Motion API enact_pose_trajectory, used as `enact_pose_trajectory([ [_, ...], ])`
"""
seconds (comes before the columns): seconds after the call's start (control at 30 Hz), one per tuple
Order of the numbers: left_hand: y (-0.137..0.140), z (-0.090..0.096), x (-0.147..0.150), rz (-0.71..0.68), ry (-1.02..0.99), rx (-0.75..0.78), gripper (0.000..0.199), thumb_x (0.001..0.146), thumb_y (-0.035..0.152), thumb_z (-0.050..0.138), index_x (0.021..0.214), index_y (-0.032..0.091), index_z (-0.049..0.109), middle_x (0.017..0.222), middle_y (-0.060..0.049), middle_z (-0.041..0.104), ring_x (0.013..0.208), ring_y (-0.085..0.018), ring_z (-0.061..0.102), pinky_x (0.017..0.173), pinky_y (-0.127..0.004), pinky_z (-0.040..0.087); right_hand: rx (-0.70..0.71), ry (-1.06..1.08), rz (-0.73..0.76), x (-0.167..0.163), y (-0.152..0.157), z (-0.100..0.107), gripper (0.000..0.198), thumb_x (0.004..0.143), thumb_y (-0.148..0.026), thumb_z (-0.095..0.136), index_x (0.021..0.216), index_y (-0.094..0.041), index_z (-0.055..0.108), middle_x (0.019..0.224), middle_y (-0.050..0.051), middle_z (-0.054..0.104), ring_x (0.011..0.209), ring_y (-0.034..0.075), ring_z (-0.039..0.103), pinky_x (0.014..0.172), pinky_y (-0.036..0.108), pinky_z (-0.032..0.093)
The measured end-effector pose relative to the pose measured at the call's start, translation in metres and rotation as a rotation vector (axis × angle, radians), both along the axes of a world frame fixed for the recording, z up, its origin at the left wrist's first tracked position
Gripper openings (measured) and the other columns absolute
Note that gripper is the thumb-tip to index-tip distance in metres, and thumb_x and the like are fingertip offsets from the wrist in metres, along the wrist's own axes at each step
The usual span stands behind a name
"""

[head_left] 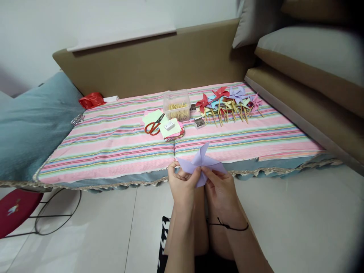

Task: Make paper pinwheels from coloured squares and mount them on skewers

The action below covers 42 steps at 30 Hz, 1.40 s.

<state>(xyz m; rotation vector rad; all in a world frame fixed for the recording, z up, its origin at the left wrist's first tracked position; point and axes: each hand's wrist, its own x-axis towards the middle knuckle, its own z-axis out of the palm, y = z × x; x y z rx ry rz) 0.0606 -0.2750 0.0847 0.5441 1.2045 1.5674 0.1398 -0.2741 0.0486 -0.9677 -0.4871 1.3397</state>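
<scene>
A purple paper pinwheel (201, 159) is held just in front of the sofa's edge, its folded blades fanned out. My left hand (183, 184) grips it from the left, thumb pressed near the centre. From the right, my right hand (220, 185) pinches it with the thumb beside the other thumb. The fingers behind the paper are partly hidden, and whether a pin or stick is there I cannot tell. Beyond my hands lies a stack of coloured paper squares (178, 133) with a small white box (169, 126) on top. Red-handled scissors (154, 127) rest beside it on green paper.
A clear plastic tub (178, 106) of wooden sticks stands behind the paper. Near it sits an open small box (199, 122) of small metal pieces. Several finished pinwheels (227, 102) lie at right. A red bag (91, 100) is at far left, a red stool (18, 210) below.
</scene>
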Motion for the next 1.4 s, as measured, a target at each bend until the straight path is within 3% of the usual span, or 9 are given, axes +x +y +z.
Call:
enact_pose_trajectory([
  [0.23,-0.002,0.001,-0.004,-0.062,-0.005,0.008,0.056,0.060,0.019,0.083,0.097,0.021,0.041,0.069,0.000,0.075,0.061,-0.014,0.069,0.063,-0.024,0.051,0.021,0.057,0.025,0.004,0.002,-0.005,0.016,0.061,-0.025,0.087,0.075,-0.027,0.078,0.074,-0.002,0.075,0.073,0.018,0.067,0.071,0.032,0.055],
  [0.43,-0.002,0.003,-0.004,-0.098,-0.035,-0.006,0.060,0.060,0.019,0.084,0.102,0.020,0.041,0.074,-0.003,0.076,0.062,-0.013,0.069,0.066,-0.025,0.052,0.028,0.049,0.028,0.006,0.002,-0.002,0.019,0.060,-0.028,0.086,0.077,-0.026,0.077,0.081,0.000,0.077,0.078,0.019,0.069,0.072,0.033,0.055],
  [0.7,-0.004,0.006,-0.004,-0.133,-0.034,-0.006,0.059,0.061,0.020,0.084,0.102,0.020,0.041,0.070,0.000,0.074,0.059,-0.011,0.066,0.063,-0.020,0.048,0.015,0.119,-0.013,0.005,0.005,0.000,0.021,0.055,-0.024,0.088,0.074,-0.024,0.078,0.075,-0.001,0.077,0.071,0.016,0.068,0.067,0.027,0.055],
  [0.97,-0.002,0.001,-0.011,-0.166,0.103,0.029,0.058,0.064,0.020,0.081,0.104,0.024,0.040,0.075,0.004,0.071,0.064,-0.011,0.066,0.068,-0.023,0.049,0.014,0.087,-0.041,0.008,0.005,-0.002,0.020,0.056,-0.026,0.087,0.073,-0.025,0.077,0.077,-0.003,0.076,0.073,0.015,0.068,0.073,0.028,0.054],
  [1.13,-0.003,0.007,-0.034,-0.360,0.274,0.025,0.056,0.067,0.023,0.078,0.110,0.023,0.043,0.089,-0.002,0.072,0.086,-0.017,0.068,0.077,-0.027,0.050,0.054,-0.087,0.191,0.023,0.003,-0.004,0.017,0.061,-0.028,0.084,0.077,-0.024,0.077,0.077,-0.002,0.075,0.074,0.017,0.066,0.070,0.029,0.052],
  [1.23,-0.005,0.010,-0.041,-0.493,0.390,-0.019,0.055,0.068,0.021,0.077,0.110,0.023,0.042,0.079,0.000,0.072,0.074,-0.015,0.066,0.069,-0.025,0.048,0.017,-0.154,0.304,0.031,0.002,-0.008,0.018,0.058,-0.031,0.085,0.072,-0.023,0.077,0.068,-0.002,0.073,0.067,0.017,0.065,0.064,0.030,0.051],
  [1.4,-0.008,0.010,-0.040,-0.477,0.484,-0.051,0.054,0.068,0.020,0.075,0.111,0.023,0.042,0.062,0.007,0.064,0.058,-0.011,0.057,0.059,-0.022,0.044,-0.014,-0.190,0.431,0.035,0.002,-0.015,0.022,0.056,-0.034,0.085,0.072,-0.021,0.077,0.074,0.002,0.075,0.071,0.020,0.067,0.069,0.033,0.052],
])
